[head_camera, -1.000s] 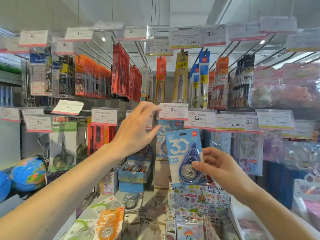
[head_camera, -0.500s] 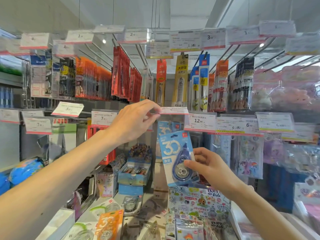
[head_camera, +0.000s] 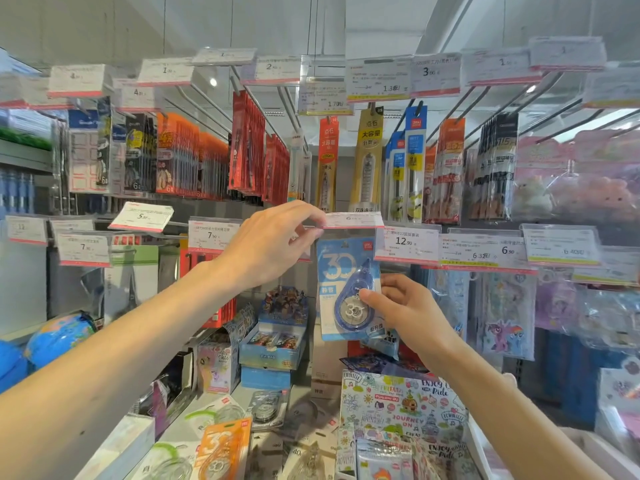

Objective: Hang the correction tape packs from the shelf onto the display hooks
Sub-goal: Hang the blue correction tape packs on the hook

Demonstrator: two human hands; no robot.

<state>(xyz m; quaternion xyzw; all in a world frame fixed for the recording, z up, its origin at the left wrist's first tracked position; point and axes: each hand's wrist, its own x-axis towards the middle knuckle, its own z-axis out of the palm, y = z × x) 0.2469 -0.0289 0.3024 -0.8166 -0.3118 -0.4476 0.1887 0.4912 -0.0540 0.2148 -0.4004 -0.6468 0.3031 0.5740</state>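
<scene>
Crowded display hooks fill the wall; left hand pinches the flipped-up price tag, right hand pinches 1 blue correction tape pack just beneath it.

Blue correction tape pack, upright, its top just under the flipped-up price tag; whether it sat on a hook could not be told. Orange pack and green packs lay flat on the shelf below.

Head camera, close, facing forward, slightly upward at display hooks.
</scene>
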